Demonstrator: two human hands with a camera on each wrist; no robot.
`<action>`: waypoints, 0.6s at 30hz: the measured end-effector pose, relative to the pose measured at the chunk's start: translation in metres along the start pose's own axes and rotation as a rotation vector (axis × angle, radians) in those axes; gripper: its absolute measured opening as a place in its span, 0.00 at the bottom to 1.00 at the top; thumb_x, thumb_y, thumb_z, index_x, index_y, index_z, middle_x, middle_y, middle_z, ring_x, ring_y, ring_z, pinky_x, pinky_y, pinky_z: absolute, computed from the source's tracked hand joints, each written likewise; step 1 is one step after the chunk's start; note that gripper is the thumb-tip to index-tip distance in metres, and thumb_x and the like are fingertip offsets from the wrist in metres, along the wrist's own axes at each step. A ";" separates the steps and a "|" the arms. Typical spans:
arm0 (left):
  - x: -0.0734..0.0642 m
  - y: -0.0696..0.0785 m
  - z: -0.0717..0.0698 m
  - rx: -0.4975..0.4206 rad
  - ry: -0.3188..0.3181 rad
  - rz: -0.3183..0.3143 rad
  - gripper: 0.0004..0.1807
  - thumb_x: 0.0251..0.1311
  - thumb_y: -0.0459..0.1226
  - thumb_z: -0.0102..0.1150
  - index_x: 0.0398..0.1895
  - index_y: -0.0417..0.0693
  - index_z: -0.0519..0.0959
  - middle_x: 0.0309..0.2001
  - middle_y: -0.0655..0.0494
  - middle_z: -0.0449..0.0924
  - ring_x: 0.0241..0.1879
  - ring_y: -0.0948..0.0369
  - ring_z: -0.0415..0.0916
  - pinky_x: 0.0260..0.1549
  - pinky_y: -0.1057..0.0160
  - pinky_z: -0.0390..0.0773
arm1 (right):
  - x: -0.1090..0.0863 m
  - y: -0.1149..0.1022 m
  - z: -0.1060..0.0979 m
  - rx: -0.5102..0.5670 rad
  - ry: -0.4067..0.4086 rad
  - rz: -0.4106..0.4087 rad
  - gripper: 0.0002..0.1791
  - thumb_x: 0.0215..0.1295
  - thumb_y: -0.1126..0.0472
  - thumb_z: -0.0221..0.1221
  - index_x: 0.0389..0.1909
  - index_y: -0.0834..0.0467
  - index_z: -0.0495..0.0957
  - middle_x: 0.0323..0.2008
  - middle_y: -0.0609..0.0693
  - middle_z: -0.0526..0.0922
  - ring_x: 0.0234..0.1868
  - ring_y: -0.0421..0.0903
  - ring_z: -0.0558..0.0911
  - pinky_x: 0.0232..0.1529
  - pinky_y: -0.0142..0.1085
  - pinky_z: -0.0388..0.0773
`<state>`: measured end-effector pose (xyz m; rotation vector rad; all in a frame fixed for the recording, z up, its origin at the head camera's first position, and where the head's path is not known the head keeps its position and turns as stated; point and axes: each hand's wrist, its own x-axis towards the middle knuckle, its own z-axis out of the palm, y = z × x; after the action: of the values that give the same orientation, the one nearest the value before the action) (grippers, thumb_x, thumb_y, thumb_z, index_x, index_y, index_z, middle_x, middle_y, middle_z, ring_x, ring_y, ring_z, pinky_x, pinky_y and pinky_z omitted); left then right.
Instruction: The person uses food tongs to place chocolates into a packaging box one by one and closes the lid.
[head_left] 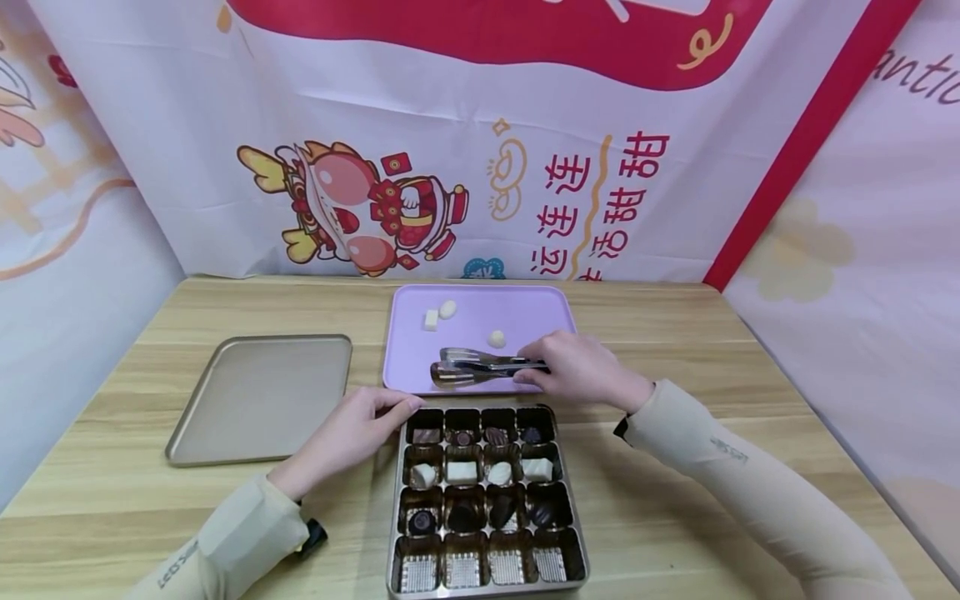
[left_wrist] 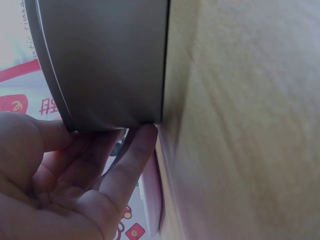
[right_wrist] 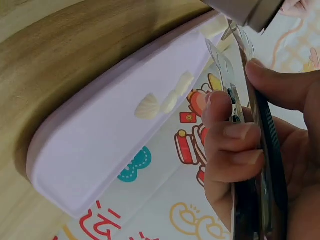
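Observation:
My right hand [head_left: 573, 367] grips metal tongs [head_left: 480, 369] with dark handles, their tips above the purple tray [head_left: 551, 312]. On that tray lie a shell-shaped white chocolate [right_wrist: 147, 106] and other small white pieces. Near the tong tips the right wrist view shows a pale piece [right_wrist: 215, 27]; I cannot tell whether the tongs touch it. My left hand [head_left: 360, 433] holds the far left corner of a metal tin [head_left: 393, 508], thumb at the rim and fingers against the wall. Dark and white chocolates [head_left: 461, 473] fill three rows of its brown divided insert; the nearest row shows ridged bottoms.
A flat gold-brown baking tray [head_left: 262, 396] lies left of the tin on the wooden table [head_left: 660, 508]. A printed cloth backdrop [head_left: 480, 167] rises behind the table's far edge, with more cloth at both sides.

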<state>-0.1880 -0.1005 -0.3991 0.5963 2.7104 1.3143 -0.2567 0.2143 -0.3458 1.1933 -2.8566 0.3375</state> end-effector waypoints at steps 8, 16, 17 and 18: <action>0.000 -0.001 0.000 0.006 0.004 -0.002 0.14 0.72 0.43 0.54 0.50 0.48 0.85 0.50 0.53 0.83 0.54 0.54 0.77 0.56 0.47 0.72 | 0.005 -0.002 0.004 -0.110 0.040 -0.017 0.17 0.63 0.52 0.66 0.20 0.48 0.71 0.17 0.39 0.71 0.19 0.39 0.71 0.17 0.37 0.69; 0.000 0.000 0.000 0.005 0.004 -0.005 0.14 0.72 0.44 0.54 0.49 0.50 0.86 0.50 0.53 0.83 0.52 0.56 0.78 0.55 0.47 0.73 | 0.003 -0.005 0.011 -0.157 0.117 -0.043 0.19 0.64 0.54 0.66 0.18 0.49 0.68 0.17 0.39 0.71 0.17 0.39 0.70 0.14 0.35 0.68; 0.000 0.000 0.000 0.005 0.003 -0.004 0.14 0.72 0.44 0.54 0.49 0.50 0.85 0.50 0.53 0.83 0.52 0.56 0.78 0.55 0.47 0.73 | 0.003 -0.005 0.011 -0.158 0.121 -0.040 0.18 0.64 0.54 0.66 0.18 0.49 0.69 0.18 0.40 0.72 0.17 0.39 0.70 0.14 0.35 0.68; 0.000 0.000 0.000 0.005 0.003 -0.005 0.14 0.72 0.44 0.54 0.50 0.50 0.85 0.50 0.53 0.83 0.52 0.56 0.78 0.55 0.47 0.73 | 0.002 -0.004 0.010 -0.158 0.128 -0.037 0.16 0.64 0.54 0.66 0.20 0.50 0.72 0.19 0.40 0.74 0.18 0.39 0.71 0.15 0.36 0.69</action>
<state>-0.1877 -0.1005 -0.3989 0.5876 2.7162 1.3091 -0.2548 0.2080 -0.3550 1.1499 -2.6913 0.1768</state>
